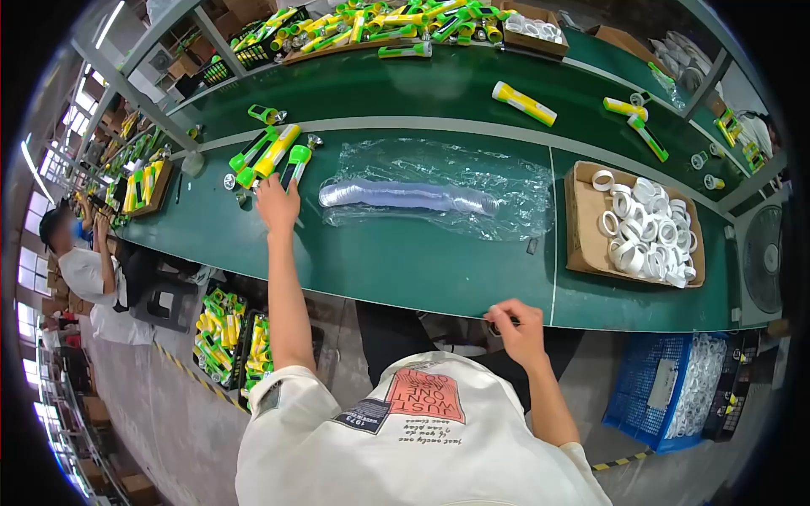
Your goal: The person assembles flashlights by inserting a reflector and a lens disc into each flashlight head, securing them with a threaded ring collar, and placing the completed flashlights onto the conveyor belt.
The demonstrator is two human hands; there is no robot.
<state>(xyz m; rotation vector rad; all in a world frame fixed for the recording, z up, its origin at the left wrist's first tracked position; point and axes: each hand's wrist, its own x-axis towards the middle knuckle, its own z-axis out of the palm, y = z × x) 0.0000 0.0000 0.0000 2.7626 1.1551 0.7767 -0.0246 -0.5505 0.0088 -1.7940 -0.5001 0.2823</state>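
My left hand (pixel 278 205) reaches over the left part of the green workbench, its fingers closed around the near end of a green flashlight (pixel 298 160) with a dark strip. Beside it lie a yellow-and-green flashlight (pixel 276 150) and another green flashlight (pixel 253 148). A shiny reflector head (pixel 315 141) sits at the far end of the flashlight in my fingers. At the bench's front edge, my right hand (pixel 521 331) is closed with its fingertips pinched together; a small dark bit shows below them, too small to name.
A stack of clear plastic rings (pixel 405 196) lies on crumpled film in the middle. To the right stands a cardboard box (pixel 582 244) of white rings. Behind runs a green conveyor (pixel 354 93) with flashlights. Crates (pixel 245 346) stand below; a person (pixel 89 266) sits at left.
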